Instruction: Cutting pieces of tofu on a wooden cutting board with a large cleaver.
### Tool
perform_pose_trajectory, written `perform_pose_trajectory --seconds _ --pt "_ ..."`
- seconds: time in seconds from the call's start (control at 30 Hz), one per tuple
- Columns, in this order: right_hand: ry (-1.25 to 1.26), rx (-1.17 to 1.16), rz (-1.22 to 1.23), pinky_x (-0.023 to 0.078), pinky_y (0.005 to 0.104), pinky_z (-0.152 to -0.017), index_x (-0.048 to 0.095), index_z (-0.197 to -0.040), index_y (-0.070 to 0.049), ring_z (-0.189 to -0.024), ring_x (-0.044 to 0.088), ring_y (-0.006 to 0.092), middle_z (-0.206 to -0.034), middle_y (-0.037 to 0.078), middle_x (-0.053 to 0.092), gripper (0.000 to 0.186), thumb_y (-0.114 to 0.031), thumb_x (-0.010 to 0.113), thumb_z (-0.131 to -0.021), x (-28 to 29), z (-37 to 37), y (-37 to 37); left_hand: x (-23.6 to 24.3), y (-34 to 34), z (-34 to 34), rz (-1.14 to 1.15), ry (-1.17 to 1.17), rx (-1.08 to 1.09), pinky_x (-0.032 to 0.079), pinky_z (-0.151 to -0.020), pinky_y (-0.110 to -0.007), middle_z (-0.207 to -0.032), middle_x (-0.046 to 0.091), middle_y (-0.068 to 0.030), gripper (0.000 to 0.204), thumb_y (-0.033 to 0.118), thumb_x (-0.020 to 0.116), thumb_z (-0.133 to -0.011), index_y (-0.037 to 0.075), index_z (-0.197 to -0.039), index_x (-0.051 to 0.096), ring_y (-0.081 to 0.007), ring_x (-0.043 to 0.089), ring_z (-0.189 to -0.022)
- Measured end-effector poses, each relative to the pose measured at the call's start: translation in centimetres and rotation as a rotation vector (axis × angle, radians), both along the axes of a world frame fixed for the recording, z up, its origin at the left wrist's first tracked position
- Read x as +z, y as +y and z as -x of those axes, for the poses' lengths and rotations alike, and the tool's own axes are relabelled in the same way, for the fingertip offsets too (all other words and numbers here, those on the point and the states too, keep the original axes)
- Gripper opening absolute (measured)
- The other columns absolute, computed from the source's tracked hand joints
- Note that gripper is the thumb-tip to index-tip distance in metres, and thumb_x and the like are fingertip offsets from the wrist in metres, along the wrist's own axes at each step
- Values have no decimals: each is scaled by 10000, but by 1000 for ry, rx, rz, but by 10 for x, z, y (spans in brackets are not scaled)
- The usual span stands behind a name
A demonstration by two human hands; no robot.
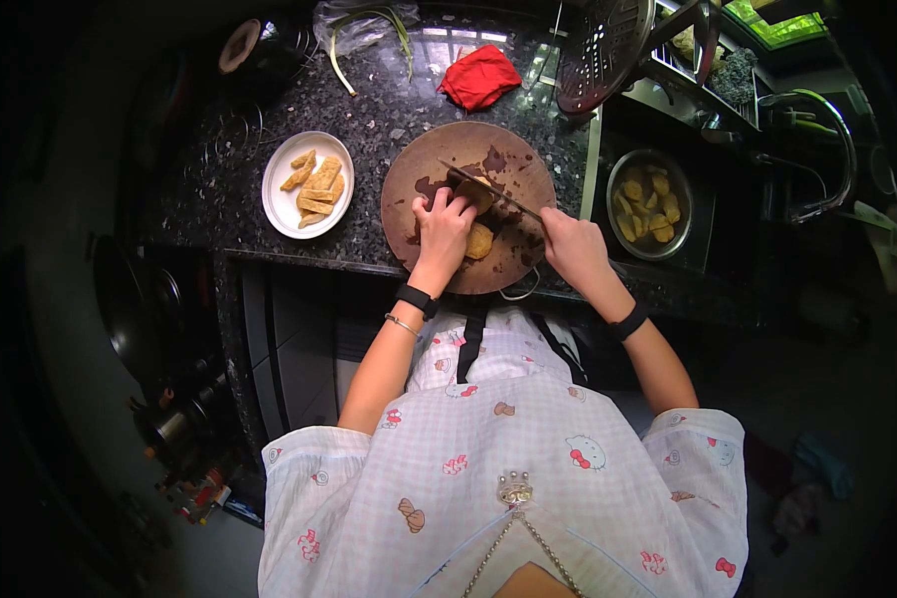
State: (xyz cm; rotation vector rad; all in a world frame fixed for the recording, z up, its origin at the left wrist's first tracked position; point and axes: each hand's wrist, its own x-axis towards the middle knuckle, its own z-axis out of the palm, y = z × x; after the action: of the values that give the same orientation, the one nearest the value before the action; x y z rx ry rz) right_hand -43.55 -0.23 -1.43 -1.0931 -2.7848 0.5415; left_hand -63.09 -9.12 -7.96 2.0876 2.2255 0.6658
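On the round wooden board (419, 169), my left hand (444, 234) has its fingers curled onto a brown piece of food (473, 196). My right hand (563, 239) grips the handle of a knife (503, 194), whose blade lies across that piece. A rounded golden-brown piece (478, 241) rests beside my left fingers on the board, among dark wet stains. To the left, a white plate (278, 203) holds several golden strips. To the right, a metal bowl (683, 174) holds several yellowish pieces in liquid.
The speckled dark counter (219, 189) carries a green stalk (343, 72) by a clear bag, and a red cloth (478, 78). A perforated dark pan (593, 55) stands at the back right, near a sink tap (837, 149). Dark pots (140, 309) are at the left.
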Motion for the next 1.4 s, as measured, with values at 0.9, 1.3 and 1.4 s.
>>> perform_pose_trajectory --seconds 0.9,1.3,1.4 --pt "-50 14 64 475 445 -556 485 -801 -38 -639 600 349 -732 143 590 60 -56 524 -758 11 7 -4 -2 1 -3 29 44 75 251 -856 -480 -959 636 12 225 94 611 -729 187 -914 700 -241 471 -1005" --pt "7 -3 60 491 444 -565 519 -767 -31 -639 611 353 -740 158 615 41 -43 531 -730 -17 29 6 4 2 -5 -11 -67 91 261 -886 -536 -888 606 2 121 75 583 -720 119 -791 671 -252 474 -996" --pt "63 1 45 484 446 -563 515 -756 -31 -635 602 360 -732 160 610 39 -51 536 -730 7 27 -1 -1 -4 -2 -55 -66 144 255 -886 -525 -871 604 -5 75 105 624 -711 123 -767 670 -254 478 -991"
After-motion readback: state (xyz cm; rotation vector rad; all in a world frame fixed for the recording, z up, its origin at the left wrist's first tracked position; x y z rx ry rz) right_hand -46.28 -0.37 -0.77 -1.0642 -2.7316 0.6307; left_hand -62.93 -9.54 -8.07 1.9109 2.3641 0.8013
